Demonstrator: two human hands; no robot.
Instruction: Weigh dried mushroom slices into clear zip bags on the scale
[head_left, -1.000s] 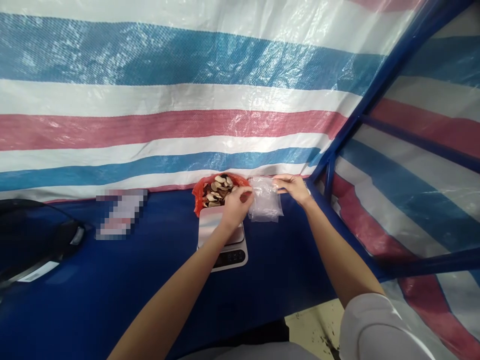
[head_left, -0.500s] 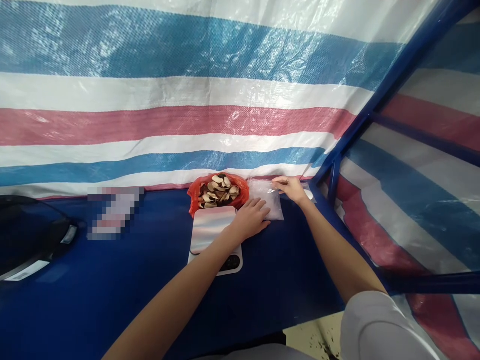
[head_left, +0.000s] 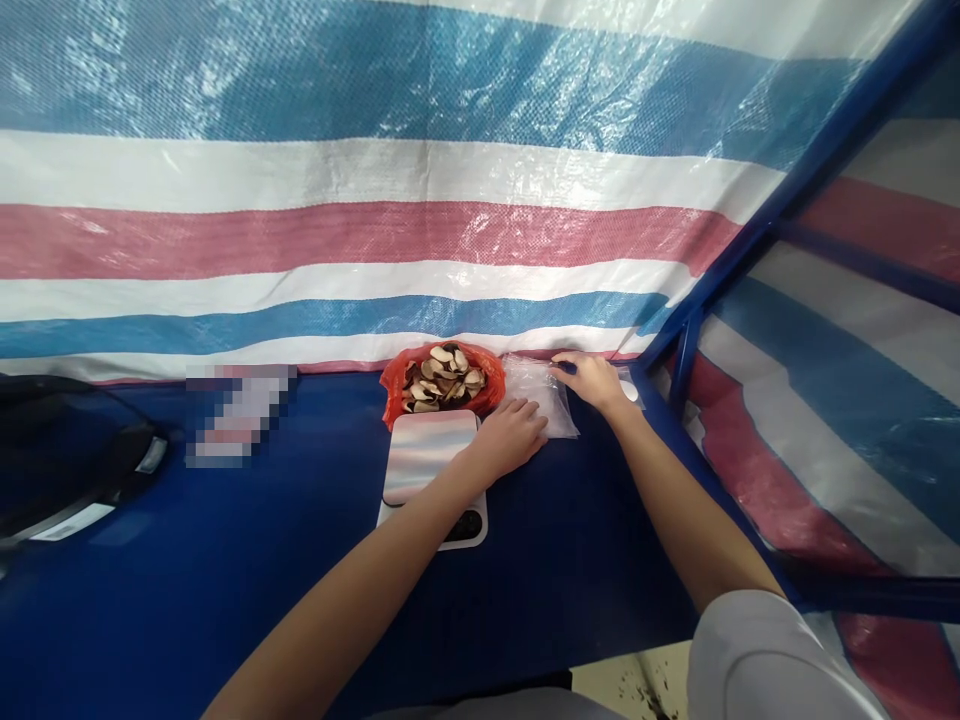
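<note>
- Left hand (head_left: 511,436): a second ago raised by the red bag, pinching the clear bags' edge; now lowered, palm down, fingers loosely spread and holding nothing, tips resting on the near edge of the clear plastic bags (head_left: 541,397).
- Right hand (head_left: 596,378): little moved; fingers drawn narrow at the far right corner of the same bags, apparently pinching a layer, though the grip itself is too small to confirm.
- Clear plastic bags: formerly lifted and crumpled, now flat on the table (head_left: 225,560), right of the red bag.
- Red bag of dried slices (head_left: 442,380): open, untouched, behind the scale.
- Scale (head_left: 430,470): platform bare.
- Judgement: the stack is pinned down so one bag can be peeled away.
</note>
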